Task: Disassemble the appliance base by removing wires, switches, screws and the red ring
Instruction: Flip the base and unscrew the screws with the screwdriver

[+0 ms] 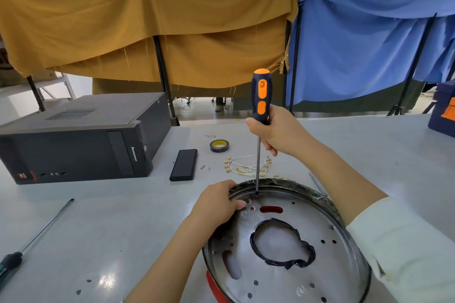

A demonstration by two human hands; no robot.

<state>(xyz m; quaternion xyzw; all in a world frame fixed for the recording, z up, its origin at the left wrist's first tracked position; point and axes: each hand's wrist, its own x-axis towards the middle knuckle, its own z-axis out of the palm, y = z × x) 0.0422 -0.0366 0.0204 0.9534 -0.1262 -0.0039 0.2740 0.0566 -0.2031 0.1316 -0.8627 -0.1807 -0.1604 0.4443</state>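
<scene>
On the grey worktop (110,229) the round metal appliance base (290,241) lies near the front edge, its red ring (216,289) showing under the near rim. The left grip (216,204) curls over the base's far-left rim. The right grip (275,133) is clamped round an upright screwdriver (261,96), tip set inside the rim. Removed wires (243,167) lie just behind the base.
</scene>
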